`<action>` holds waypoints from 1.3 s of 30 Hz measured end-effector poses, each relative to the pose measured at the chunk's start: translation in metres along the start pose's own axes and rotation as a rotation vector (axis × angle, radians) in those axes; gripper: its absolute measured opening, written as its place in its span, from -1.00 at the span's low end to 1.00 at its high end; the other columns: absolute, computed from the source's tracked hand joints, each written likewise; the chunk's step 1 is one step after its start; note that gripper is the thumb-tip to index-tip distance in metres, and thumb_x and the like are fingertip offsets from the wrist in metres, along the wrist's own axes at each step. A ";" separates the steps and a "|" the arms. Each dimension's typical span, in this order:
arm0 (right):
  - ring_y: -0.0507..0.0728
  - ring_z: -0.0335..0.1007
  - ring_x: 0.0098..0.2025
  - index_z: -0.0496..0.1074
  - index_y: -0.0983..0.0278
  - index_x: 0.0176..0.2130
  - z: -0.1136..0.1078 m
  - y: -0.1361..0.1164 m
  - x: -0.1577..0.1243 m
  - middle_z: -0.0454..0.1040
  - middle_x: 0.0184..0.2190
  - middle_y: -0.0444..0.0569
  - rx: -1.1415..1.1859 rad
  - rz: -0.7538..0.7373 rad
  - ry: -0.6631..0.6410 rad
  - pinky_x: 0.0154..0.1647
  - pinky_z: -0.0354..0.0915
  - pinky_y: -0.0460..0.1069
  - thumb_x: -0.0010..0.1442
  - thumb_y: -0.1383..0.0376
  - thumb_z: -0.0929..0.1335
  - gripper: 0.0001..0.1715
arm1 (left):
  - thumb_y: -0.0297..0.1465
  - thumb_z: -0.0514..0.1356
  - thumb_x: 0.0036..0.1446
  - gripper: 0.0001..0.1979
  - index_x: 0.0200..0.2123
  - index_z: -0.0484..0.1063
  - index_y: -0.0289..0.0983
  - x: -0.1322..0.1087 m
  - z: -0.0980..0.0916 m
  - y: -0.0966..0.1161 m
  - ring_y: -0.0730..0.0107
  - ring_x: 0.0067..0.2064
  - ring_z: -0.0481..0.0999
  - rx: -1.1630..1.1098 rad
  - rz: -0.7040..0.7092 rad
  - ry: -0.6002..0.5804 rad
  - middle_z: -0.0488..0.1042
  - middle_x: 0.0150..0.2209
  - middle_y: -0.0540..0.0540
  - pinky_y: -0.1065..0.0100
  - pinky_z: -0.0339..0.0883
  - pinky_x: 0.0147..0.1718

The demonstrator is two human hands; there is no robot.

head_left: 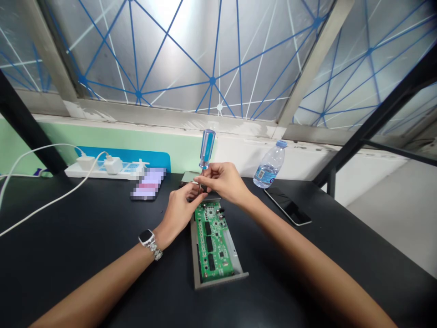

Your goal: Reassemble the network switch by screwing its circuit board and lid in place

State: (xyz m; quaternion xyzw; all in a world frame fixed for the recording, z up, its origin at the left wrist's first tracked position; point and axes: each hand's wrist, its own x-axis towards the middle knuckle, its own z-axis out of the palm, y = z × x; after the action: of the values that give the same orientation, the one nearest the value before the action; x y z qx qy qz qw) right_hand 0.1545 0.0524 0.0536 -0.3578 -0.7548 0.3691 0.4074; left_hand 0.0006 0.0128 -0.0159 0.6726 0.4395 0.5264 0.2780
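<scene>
A screwdriver [207, 148] with a clear blue handle stands nearly upright, handle on top. The fingers of my right hand [225, 181] are closed round its thin shaft, just below the handle. My left hand [180, 207] is closed beside the shaft's lower end; what its fingertips pinch is too small to make out. Just below both hands lies a green circuit board [213, 241] set in a grey metal tray [196, 266]. Behind my fingers is a small metal box [189, 176], partly hidden. The screwdriver's tip is hidden by my fingers.
At the back left lie a white power strip [99, 170] with plugged-in chargers and cables, and a phone [148, 183] with a lit, blurred screen. A water bottle [269, 165] leans at the back right, near a dark phone [288, 206]. Wall and window stand behind the black table [68, 255].
</scene>
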 end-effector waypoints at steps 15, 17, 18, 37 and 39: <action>0.03 0.51 -0.44 0.53 0.38 -0.14 -0.010 -0.010 -0.001 0.60 -0.33 0.03 0.078 0.060 -0.180 -0.43 0.39 -0.08 0.23 0.25 0.38 -0.74 | -0.27 0.14 0.30 -0.70 -0.06 0.56 -0.29 0.005 -0.006 -0.010 0.09 -0.06 0.63 -0.162 -0.047 -0.205 0.65 -0.12 -0.15 0.15 0.44 0.01; 0.05 0.51 -0.48 0.54 0.38 -0.25 -0.008 -0.008 -0.001 0.58 -0.43 0.00 0.050 0.032 -0.122 -0.43 0.40 -0.06 0.19 0.23 0.41 -0.77 | -0.28 0.12 0.31 -0.69 -0.02 0.54 -0.28 0.006 -0.007 -0.011 0.10 -0.05 0.63 -0.149 -0.038 -0.219 0.65 -0.10 -0.14 0.16 0.43 0.02; 0.05 0.50 -0.50 0.54 0.38 -0.29 -0.007 -0.007 -0.001 0.56 -0.47 -0.01 0.036 0.017 -0.091 -0.44 0.39 -0.06 0.17 0.22 0.43 -0.77 | -0.28 0.11 0.32 -0.69 0.00 0.53 -0.28 0.006 -0.007 -0.011 0.11 -0.05 0.63 -0.134 -0.033 -0.225 0.64 -0.09 -0.15 0.17 0.44 0.02; 0.10 0.45 -0.25 0.43 0.27 -0.16 -0.017 -0.011 0.005 0.46 -0.31 -0.04 0.162 -0.106 -0.120 -0.50 0.40 -0.08 0.20 0.15 0.41 -0.72 | -0.32 0.07 0.35 -0.68 0.04 0.50 -0.30 0.007 -0.012 -0.011 0.11 0.00 0.61 -0.047 -0.027 -0.258 0.64 -0.08 -0.21 0.14 0.43 0.02; 0.09 0.45 -0.27 0.44 0.27 -0.19 -0.017 -0.010 0.006 0.47 -0.31 -0.04 0.175 -0.098 -0.101 -0.52 0.39 -0.09 0.18 0.14 0.43 -0.72 | -0.31 0.07 0.35 -0.67 0.04 0.50 -0.30 0.008 -0.013 -0.011 0.12 0.00 0.60 -0.050 -0.029 -0.262 0.64 -0.08 -0.22 0.13 0.42 0.04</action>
State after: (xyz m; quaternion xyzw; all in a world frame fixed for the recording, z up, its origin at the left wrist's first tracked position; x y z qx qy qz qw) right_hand 0.1644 0.0572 0.0704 -0.2646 -0.7558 0.4309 0.4161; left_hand -0.0140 0.0234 -0.0175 0.7222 0.3958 0.4407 0.3572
